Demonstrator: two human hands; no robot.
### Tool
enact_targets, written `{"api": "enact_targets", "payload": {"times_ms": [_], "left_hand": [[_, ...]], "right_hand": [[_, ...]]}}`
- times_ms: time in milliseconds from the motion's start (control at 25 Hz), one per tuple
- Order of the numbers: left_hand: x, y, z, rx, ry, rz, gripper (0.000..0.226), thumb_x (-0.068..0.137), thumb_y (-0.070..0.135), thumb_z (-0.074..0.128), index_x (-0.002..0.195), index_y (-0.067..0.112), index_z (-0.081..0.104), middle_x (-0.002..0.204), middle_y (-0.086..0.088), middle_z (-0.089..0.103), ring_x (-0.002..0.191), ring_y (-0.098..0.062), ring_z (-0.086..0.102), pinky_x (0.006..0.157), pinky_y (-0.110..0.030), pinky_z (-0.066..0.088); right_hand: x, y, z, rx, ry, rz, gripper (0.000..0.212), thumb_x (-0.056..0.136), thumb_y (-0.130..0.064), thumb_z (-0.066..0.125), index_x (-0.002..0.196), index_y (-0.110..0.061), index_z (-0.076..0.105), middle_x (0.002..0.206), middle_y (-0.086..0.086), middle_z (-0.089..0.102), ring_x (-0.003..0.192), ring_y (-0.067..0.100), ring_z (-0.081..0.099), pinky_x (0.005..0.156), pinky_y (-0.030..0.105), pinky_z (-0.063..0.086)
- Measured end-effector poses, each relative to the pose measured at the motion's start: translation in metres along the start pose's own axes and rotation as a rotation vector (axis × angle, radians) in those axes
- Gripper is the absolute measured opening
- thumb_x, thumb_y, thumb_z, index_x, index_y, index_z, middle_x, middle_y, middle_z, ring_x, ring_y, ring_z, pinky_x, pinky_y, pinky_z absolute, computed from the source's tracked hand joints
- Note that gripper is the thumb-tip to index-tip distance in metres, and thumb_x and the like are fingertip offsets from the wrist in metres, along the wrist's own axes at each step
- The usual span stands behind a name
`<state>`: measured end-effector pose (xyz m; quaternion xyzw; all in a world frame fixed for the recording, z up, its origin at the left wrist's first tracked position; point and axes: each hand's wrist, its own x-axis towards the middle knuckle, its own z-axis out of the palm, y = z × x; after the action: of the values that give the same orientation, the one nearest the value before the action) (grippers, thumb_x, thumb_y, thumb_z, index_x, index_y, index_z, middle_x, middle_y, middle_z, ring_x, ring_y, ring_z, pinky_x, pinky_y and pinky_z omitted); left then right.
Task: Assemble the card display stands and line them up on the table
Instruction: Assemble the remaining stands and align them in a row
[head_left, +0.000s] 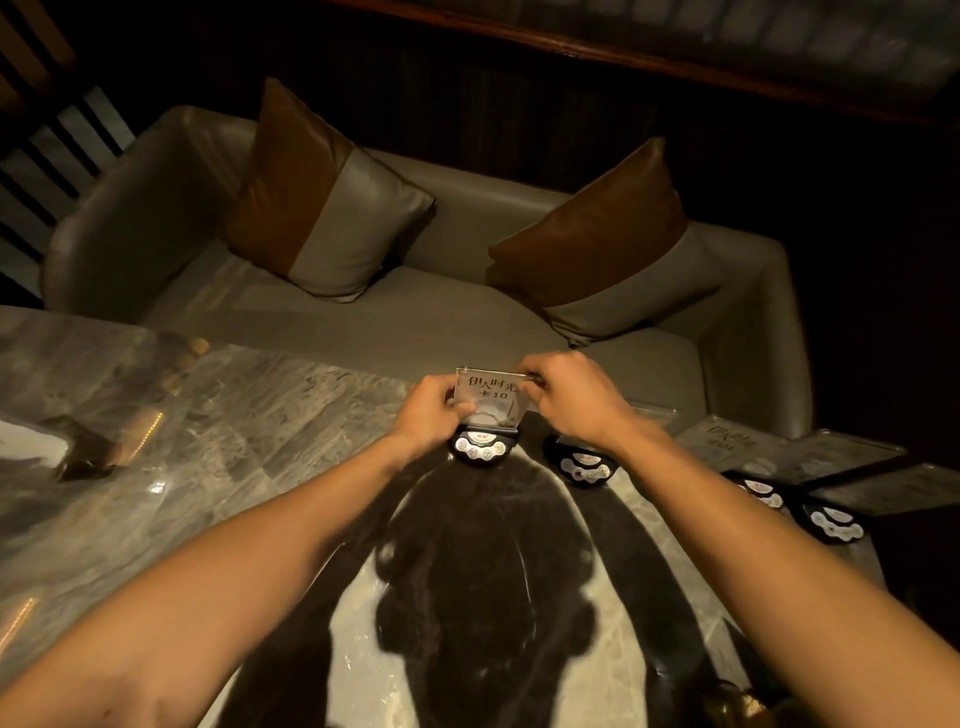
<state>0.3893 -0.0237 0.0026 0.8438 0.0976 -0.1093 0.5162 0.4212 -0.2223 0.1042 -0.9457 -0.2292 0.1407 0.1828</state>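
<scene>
Marble, grey and glossy, runs across the table (218, 431), and near its far edge at the centre of the frame the person works on one stand. The left hand (431, 415) has its fingers curled and pressed against the left edge of the clear acrylic card panel (488, 397), pinching it by the side. The panel stands upright over the black base (480, 448), its lower edge at or in the base's slot; I cannot tell if it is fully seated. The right hand (571, 397) nips the panel's upper right corner between thumb and fingertips.

To my eye the panel is light, stiff and slick, and likely to scratch or smudge, so the edges and corners are the sensible places to hold it. The base looks small and easily nudged on polished stone.

Right of centre another base (582, 462) lies bare, then two more bases (800, 506), with flat panels (769, 452) lying behind them at the right edge
</scene>
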Motion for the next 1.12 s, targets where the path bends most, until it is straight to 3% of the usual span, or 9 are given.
{"api": "enact_targets", "payload": {"times_ms": [120, 240, 400, 560, 800, 1040, 1120], "left_hand": [[0.000, 0.000, 0.000, -0.020, -0.015, -0.012, 0.024, 0.085, 0.009, 0.074, 0.093, 0.031, 0.068, 0.095, 0.005, 0.075, 0.094, -0.018, 0.071, 0.090, -0.038, 0.056], [-0.005, 0.004, -0.003, -0.030, -0.010, -0.002, 0.020, 0.084, 0.017, 0.076, 0.100, 0.027, 0.069, 0.097, 0.005, 0.076, 0.092, -0.015, 0.071, 0.089, -0.043, 0.057], [-0.016, 0.026, -0.021, 0.084, 0.031, 0.093, 0.046, 0.081, 0.030, 0.079, 0.123, 0.025, 0.062, 0.114, 0.004, 0.071, 0.103, -0.012, 0.067, 0.095, -0.036, 0.054], [-0.039, 0.063, -0.041, 0.236, 0.115, 0.241, 0.062, 0.081, 0.034, 0.078, 0.136, 0.022, 0.053, 0.129, -0.003, 0.059, 0.118, -0.018, 0.057, 0.101, -0.033, 0.045], [-0.080, 0.135, -0.035, 0.373, 0.017, 0.415, 0.054, 0.083, 0.048, 0.072, 0.131, 0.028, 0.058, 0.133, 0.002, 0.056, 0.122, -0.016, 0.053, 0.096, -0.026, 0.037], [-0.114, 0.208, 0.031, 0.348, -0.105, 0.552, 0.050, 0.083, 0.049, 0.073, 0.126, 0.025, 0.064, 0.129, 0.005, 0.063, 0.120, -0.010, 0.057, 0.095, -0.024, 0.041], [-0.121, 0.226, 0.060, 0.361, -0.152, 0.578, 0.053, 0.084, 0.047, 0.073, 0.129, 0.022, 0.063, 0.131, 0.004, 0.063, 0.121, -0.011, 0.057, 0.099, -0.027, 0.044]], "right_hand": [[0.000, -0.003, 0.002, -0.004, -0.055, 0.020, 0.016, 0.098, -0.018, 0.059, 0.112, -0.021, 0.067, 0.105, 0.005, 0.074, 0.094, 0.025, 0.068, 0.080, 0.045, 0.058], [-0.005, -0.001, 0.003, -0.018, -0.078, 0.047, 0.021, 0.098, -0.016, 0.057, 0.118, -0.019, 0.062, 0.106, 0.009, 0.073, 0.097, 0.030, 0.069, 0.082, 0.048, 0.057], [-0.022, 0.000, -0.006, -0.034, -0.028, 0.082, 0.048, 0.096, -0.020, 0.061, 0.142, -0.017, 0.048, 0.134, 0.014, 0.064, 0.119, 0.034, 0.062, 0.096, 0.048, 0.052], [-0.057, 0.006, -0.036, -0.013, 0.057, 0.151, 0.055, 0.097, -0.025, 0.062, 0.149, -0.018, 0.044, 0.148, 0.010, 0.054, 0.128, 0.029, 0.057, 0.103, 0.046, 0.049], [-0.147, 0.032, -0.084, -0.055, 0.200, 0.303, 0.057, 0.095, -0.028, 0.065, 0.148, -0.020, 0.046, 0.147, 0.008, 0.055, 0.127, 0.028, 0.058, 0.100, 0.042, 0.049], [-0.246, 0.099, -0.126, -0.078, 0.281, 0.426, 0.063, 0.093, -0.022, 0.068, 0.150, -0.018, 0.043, 0.151, 0.011, 0.048, 0.138, 0.030, 0.046, 0.110, 0.044, 0.043], [-0.269, 0.130, -0.140, -0.079, 0.276, 0.465, 0.061, 0.091, -0.022, 0.069, 0.147, -0.015, 0.046, 0.147, 0.014, 0.051, 0.133, 0.033, 0.050, 0.104, 0.042, 0.047]]}}
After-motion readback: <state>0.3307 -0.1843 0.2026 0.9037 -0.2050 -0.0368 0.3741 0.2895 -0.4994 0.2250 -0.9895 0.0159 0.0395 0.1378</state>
